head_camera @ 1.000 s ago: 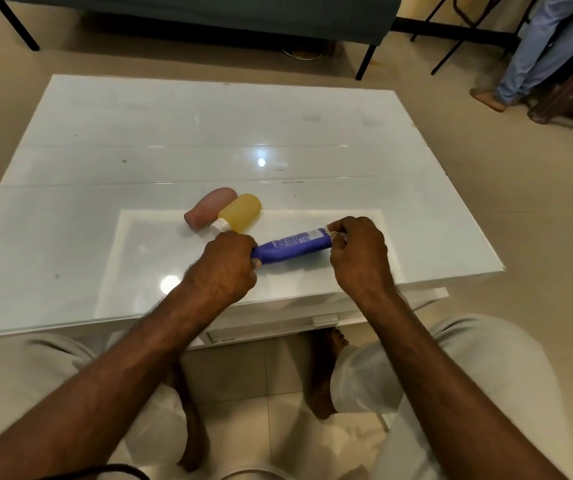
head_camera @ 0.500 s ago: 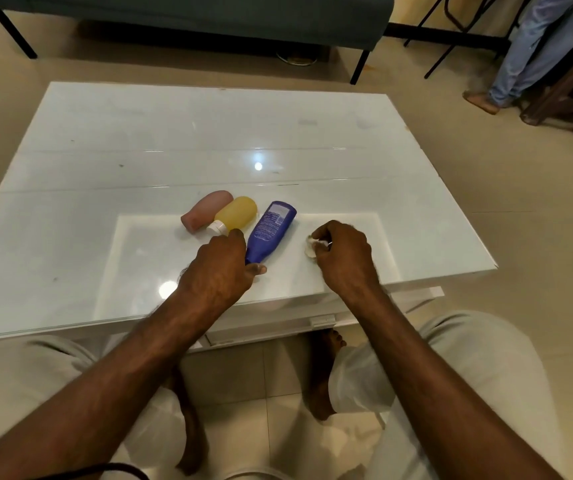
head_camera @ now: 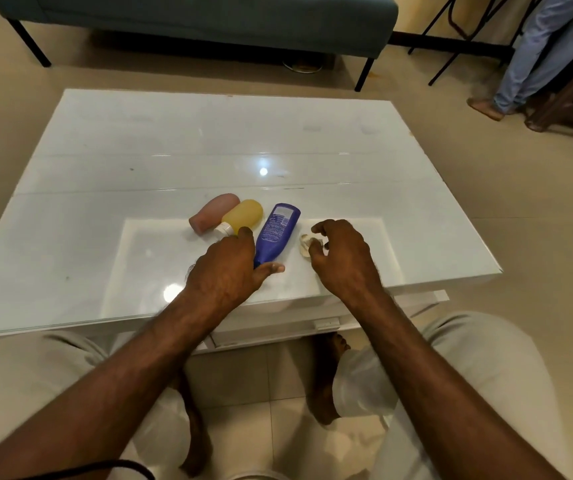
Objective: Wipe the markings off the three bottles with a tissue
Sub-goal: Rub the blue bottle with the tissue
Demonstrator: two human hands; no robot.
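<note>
While low over the white table [head_camera: 139, 161], near its front edge: left hand [head_camera: 226, 271] draped on the cap end of the blue bottle [head_camera: 278, 230], thumb against it, grip impossible to tell; right hand [head_camera: 344, 258] apart, fingers loosely spread, holding nothing. Blue bottle flat; yellow bottle [head_camera: 245, 214] and pink bottle [head_camera: 214, 213] touching each other, just left; crumpled tissue [head_camera: 304, 242] beneath right fingertips.

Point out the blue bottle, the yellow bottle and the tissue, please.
blue bottle [head_camera: 275, 230], head view, on its printed label.
yellow bottle [head_camera: 245, 216], head view, middle of its body.
tissue [head_camera: 303, 241], head view, crumpled wad's left part.
</note>
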